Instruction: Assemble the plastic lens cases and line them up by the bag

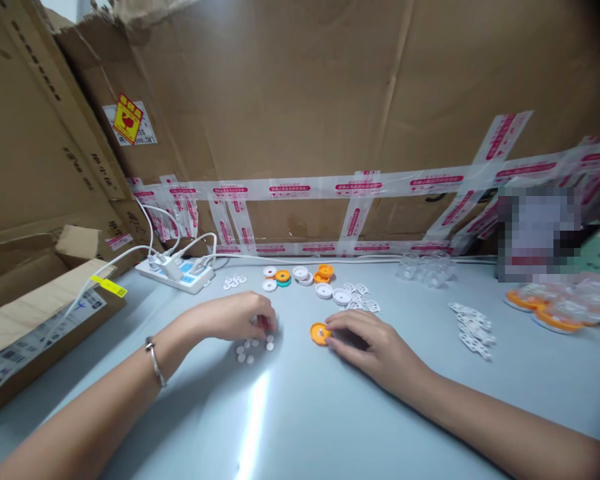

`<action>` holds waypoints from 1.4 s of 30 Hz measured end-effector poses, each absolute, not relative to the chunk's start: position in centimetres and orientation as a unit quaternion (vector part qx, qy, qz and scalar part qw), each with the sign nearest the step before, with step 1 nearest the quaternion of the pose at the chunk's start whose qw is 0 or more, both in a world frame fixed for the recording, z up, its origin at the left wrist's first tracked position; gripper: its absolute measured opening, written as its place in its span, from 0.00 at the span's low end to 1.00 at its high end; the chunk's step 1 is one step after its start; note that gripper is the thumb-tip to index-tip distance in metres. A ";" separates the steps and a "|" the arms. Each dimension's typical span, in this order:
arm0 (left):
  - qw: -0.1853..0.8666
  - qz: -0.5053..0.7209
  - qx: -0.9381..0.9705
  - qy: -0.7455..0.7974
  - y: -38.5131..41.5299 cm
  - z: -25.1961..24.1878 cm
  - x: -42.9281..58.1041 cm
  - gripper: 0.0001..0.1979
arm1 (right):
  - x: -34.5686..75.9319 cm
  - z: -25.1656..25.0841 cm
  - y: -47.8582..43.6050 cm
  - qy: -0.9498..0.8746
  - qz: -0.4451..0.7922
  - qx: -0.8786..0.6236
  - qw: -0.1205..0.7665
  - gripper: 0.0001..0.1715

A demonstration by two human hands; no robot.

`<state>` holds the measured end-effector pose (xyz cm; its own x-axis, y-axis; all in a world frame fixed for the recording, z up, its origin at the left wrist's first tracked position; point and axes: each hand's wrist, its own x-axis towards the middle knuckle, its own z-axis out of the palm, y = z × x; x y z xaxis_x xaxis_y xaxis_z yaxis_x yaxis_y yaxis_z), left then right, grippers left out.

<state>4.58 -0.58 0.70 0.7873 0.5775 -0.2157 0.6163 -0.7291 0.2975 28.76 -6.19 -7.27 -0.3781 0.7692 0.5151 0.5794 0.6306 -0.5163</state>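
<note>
My right hand [367, 339] has its thumb and fingers closed on the right rim of an orange round piece [319, 334], which lies on the grey table with a small white part at its middle. My left hand [247, 316] is bent down over several small white discs [250, 359], its fingertips curled together just above them. Whatever those fingertips hold, if anything, is too small to make out. Behind my hands lie white round pieces [341, 297], orange ones [325, 271] and flat white cut-out parts [361, 303].
A power strip [180, 272] with white cables stands at the back left, near an open cardboard box [45, 320]. Clear domes [427, 268], a pile of white parts [473, 330] and orange-based clear pieces [560, 308] lie at the right. Large cardboard [300, 100] walls the back.
</note>
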 end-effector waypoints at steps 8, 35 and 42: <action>0.216 -0.037 0.918 0.329 -0.7 0.0 5.1 0.05 | 28.4 -7.0 -6.2 -0.826 0.121 -0.436 0.337 0.09; 0.039 0.197 0.961 0.188 -2.0 -4.2 8.0 0.09 | 28.5 -7.6 -5.8 -0.827 0.158 -0.421 0.337 0.08; 0.032 0.160 0.967 0.196 -1.8 -4.2 7.7 0.10 | 28.5 -7.5 -5.8 -0.828 0.155 -0.420 0.338 0.07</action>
